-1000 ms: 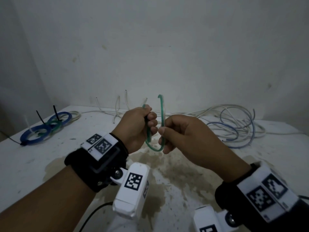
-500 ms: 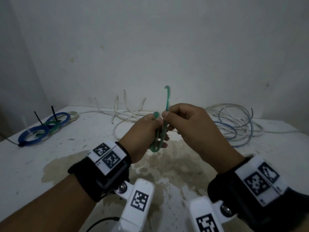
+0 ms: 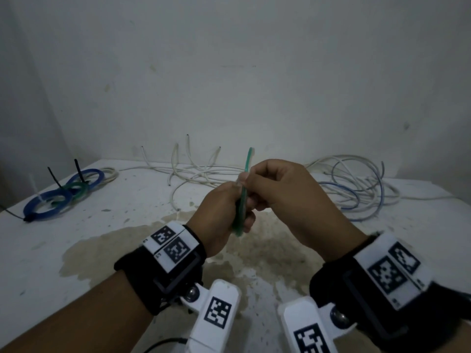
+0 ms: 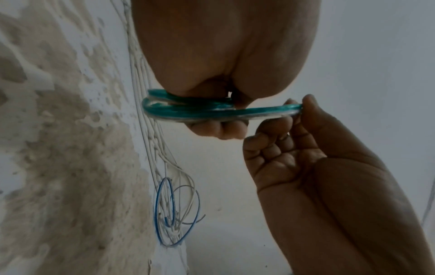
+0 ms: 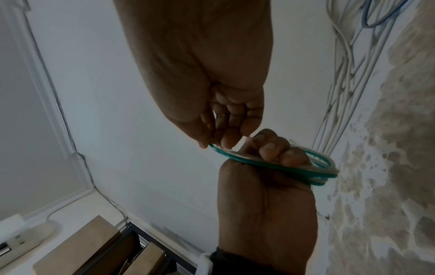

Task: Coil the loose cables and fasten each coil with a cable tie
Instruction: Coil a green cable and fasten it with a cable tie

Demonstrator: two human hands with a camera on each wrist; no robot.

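Observation:
I hold a small coil of green cable (image 3: 241,212) in the air above the stained table (image 3: 127,240). My left hand (image 3: 224,215) grips the coil, fingers curled through its loops (image 4: 188,109). My right hand (image 3: 277,189) pinches the cable's free end between thumb and forefinger, close to the left hand (image 5: 219,148). The tip of that end (image 3: 249,159) sticks up above both hands. The coil has two or three turns (image 5: 313,173). No cable tie shows on this coil.
Tied blue and green coils (image 3: 63,197) with black ties lie at the table's far left. Loose white cables (image 3: 193,171) run along the back wall. A tangle of white and blue cables (image 3: 356,189) lies at the far right. Cardboard boxes (image 5: 89,247) stand below.
My right hand has moved in against the left hand, bringing the free end of the green cable closer to the coil. Both hands rose slightly and the loop became narrower.

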